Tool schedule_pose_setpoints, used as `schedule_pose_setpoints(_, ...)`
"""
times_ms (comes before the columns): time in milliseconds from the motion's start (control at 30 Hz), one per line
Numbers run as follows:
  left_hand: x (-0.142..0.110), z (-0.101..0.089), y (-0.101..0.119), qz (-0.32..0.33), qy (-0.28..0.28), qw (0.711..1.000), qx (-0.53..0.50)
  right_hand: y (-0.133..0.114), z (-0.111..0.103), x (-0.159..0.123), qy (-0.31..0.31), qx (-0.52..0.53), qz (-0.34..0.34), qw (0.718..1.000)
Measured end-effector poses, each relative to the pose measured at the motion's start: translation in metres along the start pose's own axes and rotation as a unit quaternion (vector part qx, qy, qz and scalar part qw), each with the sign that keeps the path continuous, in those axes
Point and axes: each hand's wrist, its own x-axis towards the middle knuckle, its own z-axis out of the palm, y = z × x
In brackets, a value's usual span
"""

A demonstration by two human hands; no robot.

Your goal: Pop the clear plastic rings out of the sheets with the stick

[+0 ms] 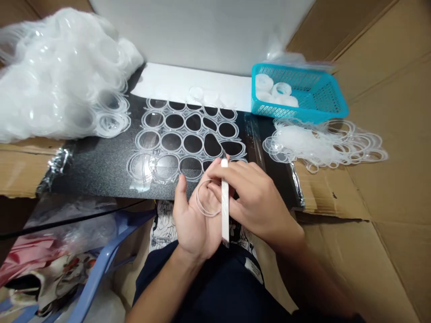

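My left hand (191, 220) lies palm up near the front edge of a black board (101, 166), with a thin clear plastic ring (208, 198) resting on its fingers. My right hand (259, 202) is closed round a slim white tool (225, 202), held upright over the ring. Just beyond the hands lies a clear plastic sheet of punched circles (188, 139), most of them cut out, a few at the left still filled.
A large heap of clear plastic pieces (57, 72) fills the far left. A teal basket (299, 92) with white rolls stands at the back right, a pile of clear rings (323, 141) in front of it. Cardboard (380, 188) lines the right side. A blue chair leg (107, 255) shows lower left.
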Motion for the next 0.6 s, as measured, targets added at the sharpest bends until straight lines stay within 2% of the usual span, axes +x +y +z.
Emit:
schedule_pose_setpoints(100,0.010,0.004,-0.003,-0.005,-0.002,1.000,-0.001,0.007,-0.005,0.004,-0.010,-0.014,-0.032,0.999)
schedule_pose_setpoints(200,0.023,-0.001,-0.009,0.012,-0.012,0.998,0.067,0.028,-0.020,0.017,0.002,-0.008,-0.073,0.997)
schedule_pose_setpoints(267,0.033,-0.011,-0.011,0.101,-0.033,0.979,0.177,0.059,-0.041,0.033,0.030,-0.020,-0.088,0.996)
schedule_pose_setpoints(300,0.039,-0.018,-0.011,0.177,-0.057,0.946,0.265,0.081,-0.054,0.043,0.053,-0.034,-0.089,0.994)
schedule_pose_setpoints(333,0.045,-0.025,-0.011,0.247,-0.078,0.891,0.373,0.106,-0.069,0.054,0.082,-0.055,-0.086,0.991)
schedule_pose_setpoints(400,0.057,-0.040,-0.009,0.355,-0.093,0.747,0.554,0.163,-0.101,0.075,0.128,-0.097,-0.055,0.985)
schedule_pose_setpoints(433,0.062,-0.046,-0.009,0.393,-0.103,0.685,0.605,0.192,-0.115,0.085,0.138,-0.109,-0.016,0.984)
schedule_pose_setpoints(467,0.068,-0.051,-0.009,0.422,-0.108,0.637,0.635,0.221,-0.128,0.095,0.137,-0.111,0.017,0.984)
schedule_pose_setpoints(533,0.078,-0.060,-0.013,0.474,-0.106,0.571,0.662,0.272,-0.147,0.111,0.130,-0.107,0.086,0.982)
schedule_pose_setpoints(600,0.086,-0.065,-0.019,0.518,-0.082,0.520,0.674,0.311,-0.154,0.122,0.116,-0.095,0.137,0.979)
